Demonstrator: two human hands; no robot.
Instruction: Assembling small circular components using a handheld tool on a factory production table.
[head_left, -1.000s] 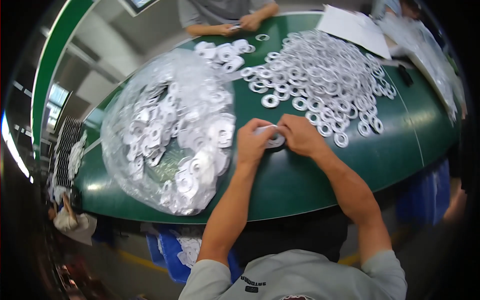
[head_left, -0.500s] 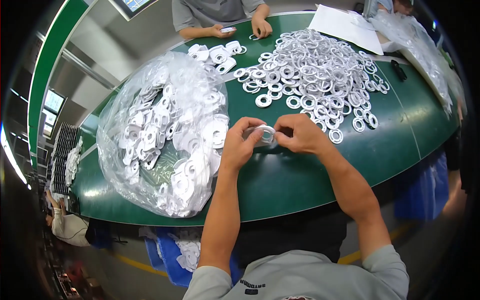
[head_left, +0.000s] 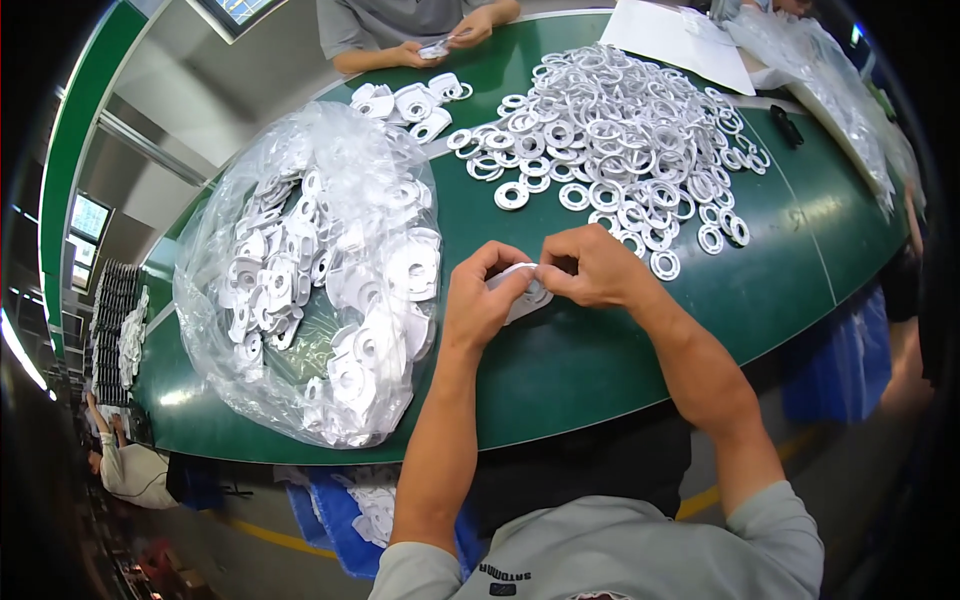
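A white plastic part (head_left: pixel 526 306) with a round ring-shaped middle is held low over the green table, tilted. My left hand (head_left: pixel 478 295) is closed on its left side, with the thumb across the face. From the right, my right hand (head_left: pixel 597 268) pinches at the upper right edge of the ring area, its fingertips touching the part. Those fingers partly cover the ring. Beyond my hands lies a large heap of loose white rings (head_left: pixel 625 140). On the left, a clear plastic bag (head_left: pixel 205 335) lies open, full of white flat parts with round holes (head_left: pixel 350 378).
Across the green table (head_left: pixel 560 390), a co-worker's hands (head_left: pixel 455 38) hold a similar white part, near a small group of white parts (head_left: pixel 415 102). White sheet (head_left: pixel 680 45), crumpled plastic (head_left: pixel 830 100) and a black object (head_left: pixel 786 126) lie at far right. Blue bins (head_left: pixel 335 515) stand below the edge.
The part in my hands has tilted, and my right fingertips have moved in over its ring. The co-worker's hand has lifted from the table to their held part. The whole view has shifted slightly.
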